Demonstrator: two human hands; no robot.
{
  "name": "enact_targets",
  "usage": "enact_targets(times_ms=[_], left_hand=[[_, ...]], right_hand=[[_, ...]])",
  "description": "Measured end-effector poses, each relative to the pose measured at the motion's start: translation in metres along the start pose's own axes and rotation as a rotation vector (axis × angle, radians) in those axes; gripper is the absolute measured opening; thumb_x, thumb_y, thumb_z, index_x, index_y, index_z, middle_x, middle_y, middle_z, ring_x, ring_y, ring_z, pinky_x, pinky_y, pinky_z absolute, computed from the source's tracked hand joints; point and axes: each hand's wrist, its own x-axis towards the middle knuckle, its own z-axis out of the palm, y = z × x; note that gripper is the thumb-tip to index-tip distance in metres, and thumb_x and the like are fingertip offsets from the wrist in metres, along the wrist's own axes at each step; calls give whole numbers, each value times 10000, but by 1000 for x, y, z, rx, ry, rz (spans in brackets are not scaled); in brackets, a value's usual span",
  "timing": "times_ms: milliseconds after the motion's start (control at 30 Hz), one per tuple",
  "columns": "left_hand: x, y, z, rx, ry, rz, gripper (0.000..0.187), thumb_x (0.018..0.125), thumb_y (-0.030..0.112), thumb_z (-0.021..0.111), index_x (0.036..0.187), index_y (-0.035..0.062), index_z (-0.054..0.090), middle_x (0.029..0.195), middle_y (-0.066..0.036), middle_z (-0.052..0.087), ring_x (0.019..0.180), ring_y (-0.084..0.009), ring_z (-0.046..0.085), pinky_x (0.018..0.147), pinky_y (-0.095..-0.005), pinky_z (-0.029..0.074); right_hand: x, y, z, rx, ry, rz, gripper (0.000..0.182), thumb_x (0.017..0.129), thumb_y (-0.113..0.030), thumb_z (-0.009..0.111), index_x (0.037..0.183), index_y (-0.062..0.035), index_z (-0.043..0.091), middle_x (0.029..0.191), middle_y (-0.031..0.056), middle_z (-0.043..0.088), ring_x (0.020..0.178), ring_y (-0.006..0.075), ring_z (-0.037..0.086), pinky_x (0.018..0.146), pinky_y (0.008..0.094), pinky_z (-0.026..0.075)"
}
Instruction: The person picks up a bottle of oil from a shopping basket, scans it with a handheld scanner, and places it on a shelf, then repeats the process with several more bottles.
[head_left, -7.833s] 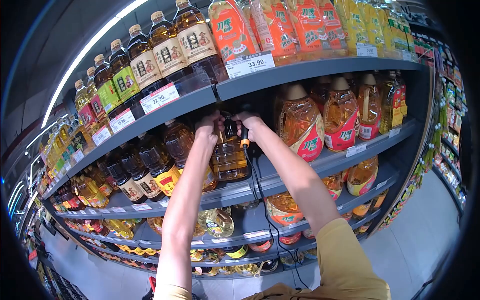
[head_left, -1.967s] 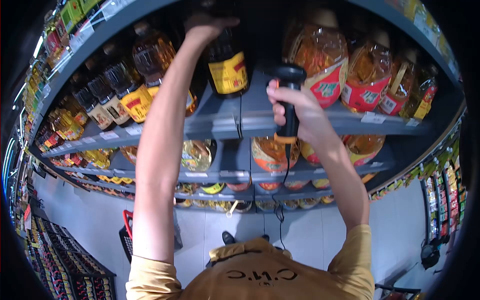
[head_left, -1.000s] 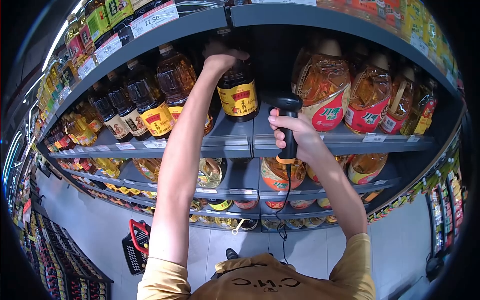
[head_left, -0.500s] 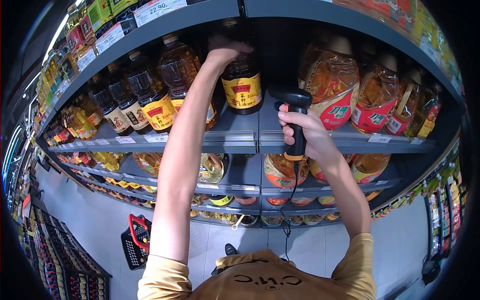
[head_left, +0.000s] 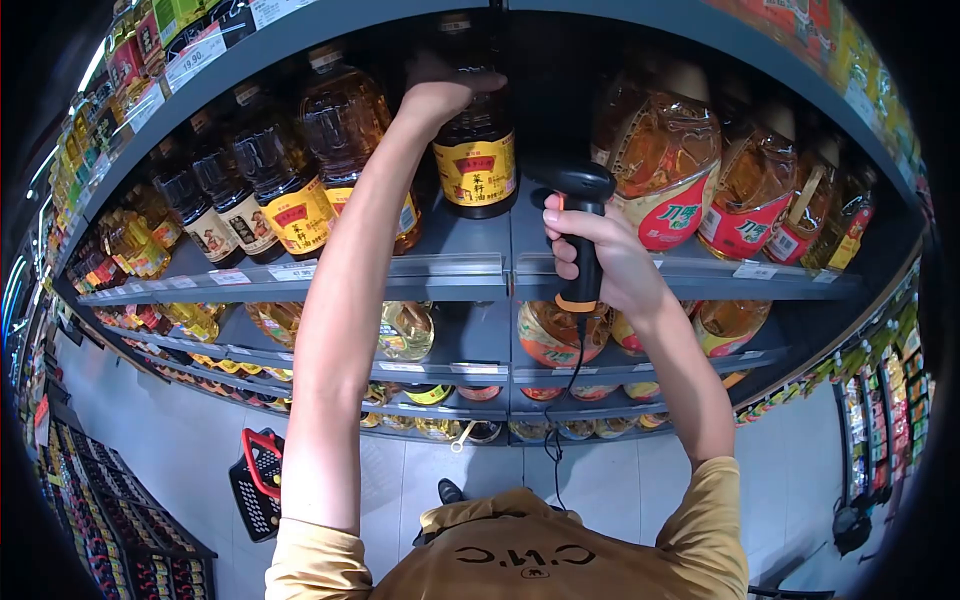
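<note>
- Since half a second ago, your right hand (head_left: 600,255) with the black barcode scanner (head_left: 578,215) has shifted slightly left and up, and the whole shelf view has tilted a little; your left hand (head_left: 440,95) stays on the same bottle.
- Your left hand is raised high, fingers curled over the shoulder of a dark oil bottle (head_left: 478,150), close to its neck. The hand touches the bottle from the left side and top; the far side of the grip is hidden.
- That bottle stands upright on the second shelf (head_left: 440,270) from the top, at the seam between two shelf sections. Its yellow and red label faces you.
- Your right hand is wrapped fully round the scanner's handle, fingers closed tight. The scanner's head points toward the bottle's label, just right of it and not touching.
- An orange band rings the handle's base, and a black cable (head_left: 565,400) hangs down from it toward your chest.
- Left of the held bottle stand more dark bottles with yellow labels (head_left: 290,200).
- Right of the scanner stand large amber oil jugs with red labels (head_left: 665,160).
- Lower shelves hold more oil bottles.
- A red and black shopping basket (head_left: 258,480) sits on the floor at lower left.
</note>
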Motion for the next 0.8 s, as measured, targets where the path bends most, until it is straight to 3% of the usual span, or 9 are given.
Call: enact_targets(times_ms=[33, 133, 233, 333, 533, 800], left_hand=[[0, 0, 1, 12, 4, 11, 373, 779, 190, 800, 1085, 7, 690, 979, -112, 733, 920, -210, 703, 855, -326, 535], [1, 4, -1, 95, -28, -94, 606, 717, 292, 851, 1176, -37, 630, 1154, -199, 672, 1091, -287, 648, 939, -368, 509], [-5, 14, 11, 485, 154, -174, 997, 626, 369, 894, 1384, -56, 405, 1432, -305, 406, 1354, -390, 406, 1080, -424, 406], [-14, 28, 12, 372, 84, -287, 1215, 599, 370, 909, 1458, -82, 178, 1479, -348, 246, 1402, -465, 274, 1110, -459, 372], [-13, 22, 19, 399, 134, -299, 1179, 585, 335, 920, 1424, -57, 190, 1402, -304, 343, 1341, -465, 354, 1103, -480, 382], [-4, 11, 14, 378, 118, -297, 1188, 572, 303, 917, 1421, -62, 170, 1395, -304, 334, 1316, -470, 377, 1081, -482, 410]], right_hand=[[0, 0, 1, -1, 5, 5, 127, 913, -104, 650, 1013, -83, 575, 813, -2, 537, 620, 48, 516, 510, 202, 408], [1, -1, 3, 5, 23, 12, 133, 875, -115, 687, 932, -116, 566, 802, -21, 534, 609, 44, 497, 508, 214, 391], [2, -1, 1, 9, 23, 19, 139, 902, -98, 657, 1016, -83, 579, 810, 4, 537, 613, 51, 512, 505, 201, 405], [3, -3, 1, -15, 35, 11, 149, 896, -101, 664, 1018, -84, 582, 806, 1, 535, 603, 51, 508, 499, 200, 404], [2, -8, 2, -32, 93, 15, 151, 855, -109, 702, 947, -100, 581, 798, -7, 542, 595, 55, 500, 506, 220, 398], [-6, -9, -1, -16, 61, -9, 151, 859, -114, 696, 943, -104, 571, 794, -10, 537, 599, 53, 504, 504, 218, 401]])
